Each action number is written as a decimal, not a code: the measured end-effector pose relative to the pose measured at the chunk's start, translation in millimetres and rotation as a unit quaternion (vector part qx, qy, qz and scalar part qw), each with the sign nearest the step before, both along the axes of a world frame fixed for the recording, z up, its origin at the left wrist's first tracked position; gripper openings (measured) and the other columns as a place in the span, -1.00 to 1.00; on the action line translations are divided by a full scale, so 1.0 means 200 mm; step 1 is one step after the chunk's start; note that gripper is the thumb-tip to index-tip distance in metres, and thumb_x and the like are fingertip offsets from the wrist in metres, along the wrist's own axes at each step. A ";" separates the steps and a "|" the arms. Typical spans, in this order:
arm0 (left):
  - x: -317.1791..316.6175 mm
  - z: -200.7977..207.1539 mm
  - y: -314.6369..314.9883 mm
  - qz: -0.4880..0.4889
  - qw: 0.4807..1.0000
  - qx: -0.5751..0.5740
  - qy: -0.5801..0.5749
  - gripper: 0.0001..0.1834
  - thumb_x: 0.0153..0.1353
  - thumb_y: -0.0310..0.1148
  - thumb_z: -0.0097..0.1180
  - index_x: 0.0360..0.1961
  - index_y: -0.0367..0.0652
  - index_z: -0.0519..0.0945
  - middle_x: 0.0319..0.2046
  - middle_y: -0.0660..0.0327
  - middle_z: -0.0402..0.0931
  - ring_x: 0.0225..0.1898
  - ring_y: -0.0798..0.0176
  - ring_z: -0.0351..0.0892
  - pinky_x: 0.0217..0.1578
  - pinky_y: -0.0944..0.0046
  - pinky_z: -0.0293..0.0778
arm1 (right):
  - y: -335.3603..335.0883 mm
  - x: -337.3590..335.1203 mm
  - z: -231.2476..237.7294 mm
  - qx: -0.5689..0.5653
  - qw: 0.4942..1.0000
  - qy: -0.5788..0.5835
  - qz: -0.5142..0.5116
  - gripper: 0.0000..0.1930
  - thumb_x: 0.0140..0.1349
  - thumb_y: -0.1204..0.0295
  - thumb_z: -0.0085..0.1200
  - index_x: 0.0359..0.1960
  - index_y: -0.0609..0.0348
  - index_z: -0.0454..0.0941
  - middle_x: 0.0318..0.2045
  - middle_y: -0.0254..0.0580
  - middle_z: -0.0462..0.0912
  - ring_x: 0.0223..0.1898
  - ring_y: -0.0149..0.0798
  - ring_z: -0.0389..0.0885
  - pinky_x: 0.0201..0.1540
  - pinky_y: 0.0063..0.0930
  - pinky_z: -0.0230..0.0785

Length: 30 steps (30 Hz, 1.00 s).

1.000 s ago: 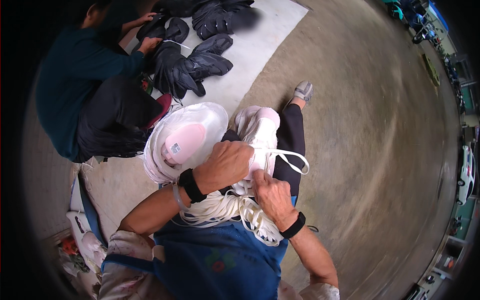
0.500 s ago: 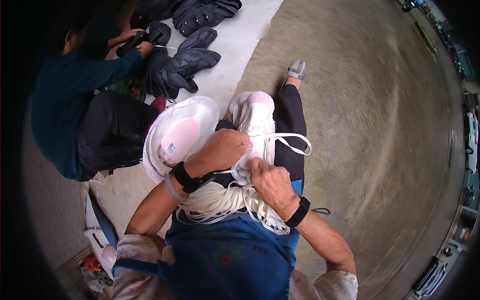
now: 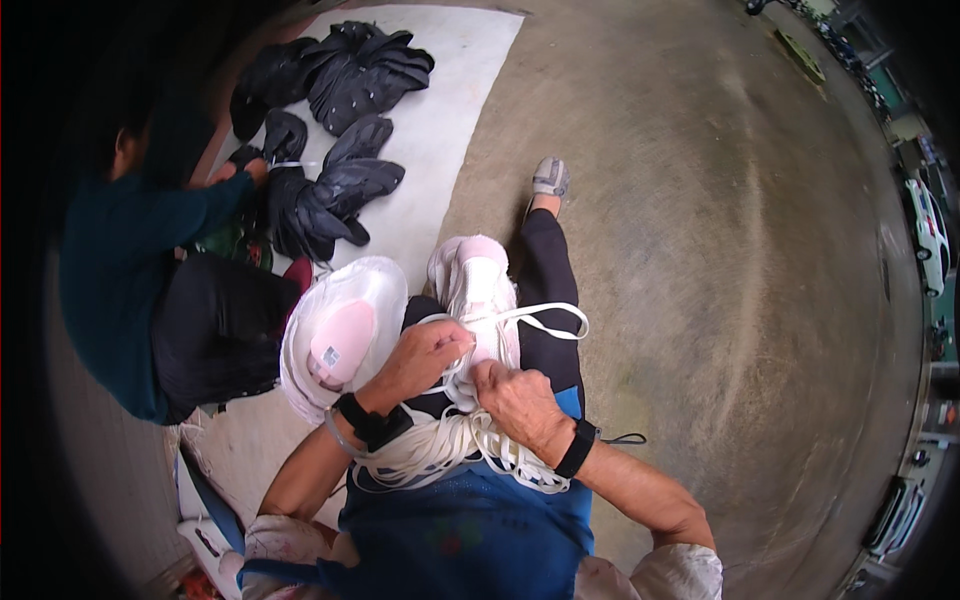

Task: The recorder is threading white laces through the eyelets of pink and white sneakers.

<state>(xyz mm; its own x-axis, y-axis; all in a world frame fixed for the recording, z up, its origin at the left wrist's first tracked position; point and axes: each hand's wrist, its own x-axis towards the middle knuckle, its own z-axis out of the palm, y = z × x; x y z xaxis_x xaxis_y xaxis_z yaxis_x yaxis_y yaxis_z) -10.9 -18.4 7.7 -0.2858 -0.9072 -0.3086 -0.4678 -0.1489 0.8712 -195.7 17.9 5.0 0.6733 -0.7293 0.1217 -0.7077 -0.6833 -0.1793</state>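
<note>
1. Concrete floor (image 3: pixel 680 250) fills the right side.
2. A white sheet (image 3: pixel 430 150) bears black shoe uppers (image 3: pixel 370 75).
3. A co-worker (image 3: pixel 130 280) in dark green sits beside it.
4. White bundle with a pink insole (image 3: pixel 345 335), just left of the lap.
5. White-and-pink shoe upper (image 3: pixel 480 285), over the lap, between the hands' reach and the sheet.
6. White laces (image 3: pixel 440 445) heaped on the blue apron (image 3: pixel 470 525).
7. Right hand (image 3: pixel 525 405): fingers bent against the shoe upper's near end; cannot tell whether its grip is closed.
8. Left hand (image 3: pixel 425 355): grip pinched together, seemingly on a lace.
9. Lace loop (image 3: pixel 550 305), jutting right.
</note>
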 end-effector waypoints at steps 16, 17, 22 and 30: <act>-0.06 0.03 0.08 0.008 0.975 -0.200 -0.093 -0.90 0.15 -0.50 0.06 -0.29 -0.28 0.52 -0.40 -0.02 0.52 -0.34 -0.10 0.53 -0.32 0.08 0.44 | 0.02 0.02 -0.01 0.045 0.999 0.019 -0.017 -0.89 0.03 0.49 -0.01 -0.41 0.23 0.38 -0.60 -0.19 0.48 -0.65 -0.23 0.58 -0.67 -0.40 0.40; -0.07 0.04 0.08 -0.004 0.976 -0.193 -0.103 -0.90 0.15 -0.51 0.06 -0.30 -0.27 0.51 -0.41 -0.02 0.50 -0.34 -0.11 0.52 -0.32 0.07 0.43 | 0.02 0.02 -0.01 0.049 0.998 0.016 -0.023 -0.89 0.03 0.49 0.00 -0.41 0.23 0.38 -0.60 -0.19 0.49 -0.65 -0.22 0.58 -0.66 -0.40 0.40; -0.06 0.06 0.06 -0.039 0.963 -0.228 -0.138 -0.89 0.14 -0.52 0.05 -0.28 -0.25 0.50 -0.40 -0.01 0.44 -0.33 -0.14 0.48 -0.32 0.06 0.41 | 0.02 0.02 0.00 0.050 0.998 0.010 -0.029 -0.90 0.04 0.50 0.00 -0.42 0.23 0.38 -0.60 -0.18 0.49 -0.64 -0.23 0.59 -0.66 -0.41 0.39; -0.07 -0.07 0.06 0.009 0.972 -0.223 -0.068 -0.91 0.14 -0.49 0.06 -0.36 -0.23 0.41 -0.40 0.00 0.44 -0.35 -0.14 0.48 -0.36 -0.01 0.39 | 0.03 0.03 0.01 0.059 0.997 0.032 -0.040 -0.89 0.04 0.50 -0.01 -0.39 0.23 0.37 -0.58 -0.17 0.52 -0.61 -0.21 0.62 -0.65 -0.40 0.40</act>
